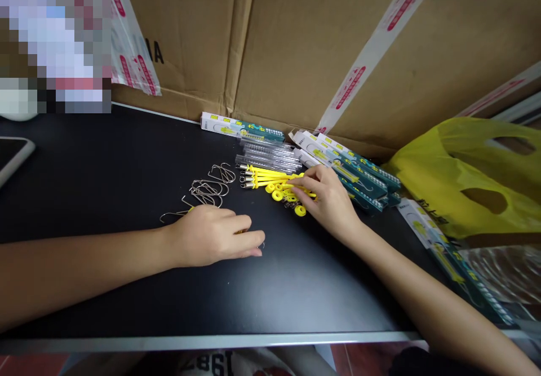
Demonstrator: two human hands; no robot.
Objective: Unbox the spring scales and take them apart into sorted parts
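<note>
My left hand [215, 235] is curled closed above the black table, left of the middle. Bits of a thin yellow rod [240, 231] show between its fingers, and a small wire end [262, 245] pokes out past the fingertips. Bent metal wire hooks [207, 190] lie in a loose heap just behind this hand. My right hand [325, 198] is over the small yellow plastic parts, thumb and forefinger tips close together; what they pinch is hidden. Around those fingers are yellow rings [277, 195], small dark springs [291, 203] and yellow rods with metal spring ends [262, 177].
Clear plastic tubes [270, 156] lie behind the rods. Printed boxes [240, 128] stand at the back, with more boxes [346, 162] stacked to the right. A yellow plastic bag [460, 167] sits far right. Large cardboard [287, 54] walls the back. A phone-like device [14, 156] lies left.
</note>
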